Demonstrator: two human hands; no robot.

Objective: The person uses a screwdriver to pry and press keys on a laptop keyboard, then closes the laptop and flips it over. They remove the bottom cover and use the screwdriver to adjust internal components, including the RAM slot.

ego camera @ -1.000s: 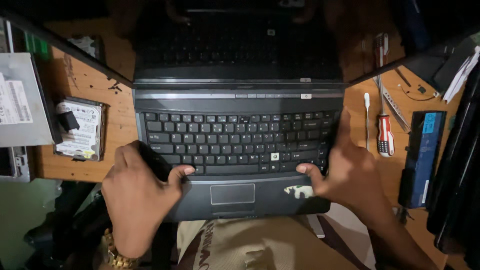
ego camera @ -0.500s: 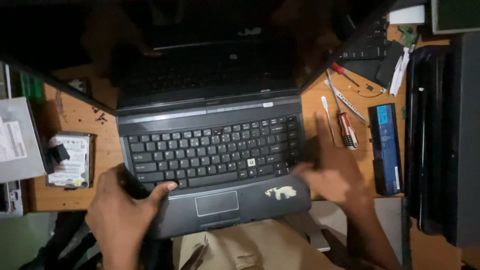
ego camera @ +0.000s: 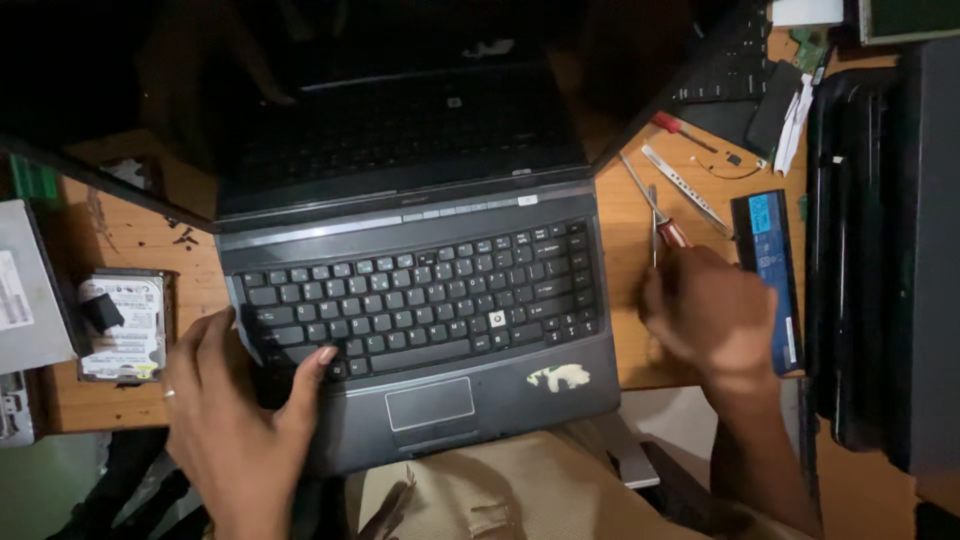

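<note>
An open dark grey laptop (ego camera: pixel 420 300) lies on a wooden desk (ego camera: pixel 625 220), its front edge hanging over my lap. My left hand (ego camera: pixel 235 420) grips the laptop's front left corner, thumb on the palm rest beside the keys. My right hand (ego camera: pixel 710 315) is off the laptop, on the desk to its right. Its fingers are curled around the red handle of a screwdriver (ego camera: pixel 662 225), whose metal shaft sticks out away from me. The hand is slightly blurred.
A bare hard drive (ego camera: pixel 122 325) and a silver drive case (ego camera: pixel 25 290) lie at the left. Right of the laptop are a flat battery with a blue label (ego camera: pixel 768 250), a metal strip (ego camera: pixel 685 185), a second red screwdriver (ego camera: pixel 678 127) and a stack of black laptops (ego camera: pixel 880 250).
My right hand left the laptop's front right corner and moved right onto the desk, closing over the screwdriver. My left hand stays at the left corner. The view shifted right.
</note>
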